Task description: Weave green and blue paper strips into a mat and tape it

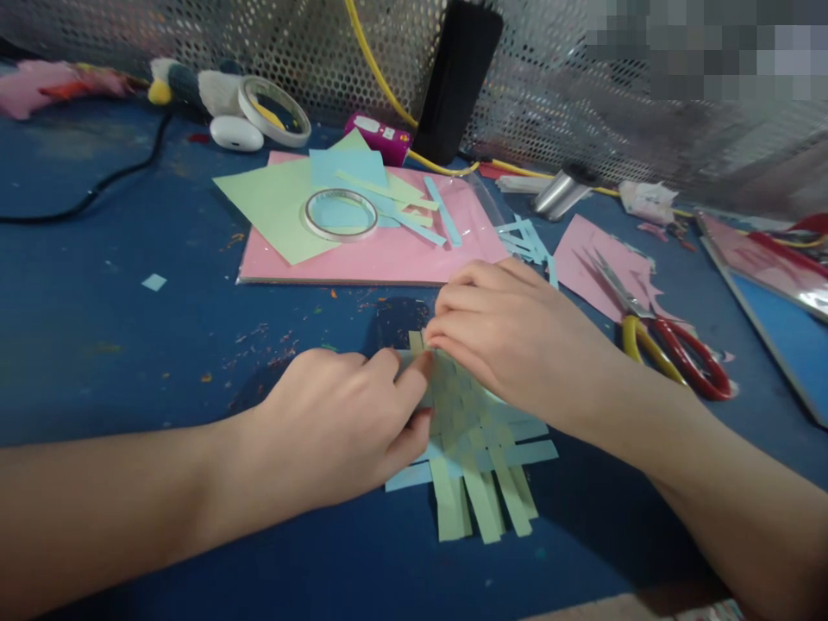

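Observation:
A woven paper mat [475, 423] of pale green and light blue strips lies on the blue table, its loose strip ends fanning out toward me and to the right. My left hand [362, 410] grips the mat's left side, fingers curled and thumb near its edge. At the far edge, my right hand [498, 315] pinches the strips with its fingers pressed together. The fingertips of both hands almost meet by a green strip end [415, 341]. My hands cover the mat's upper corners.
Behind lies a pink paper pack [291, 267] with green and blue sheets and a tape roll [341, 215] on it. Open scissors [653, 323] rest at right by pink paper [595, 263]. A black phone [459, 82] leans against the perforated metal back.

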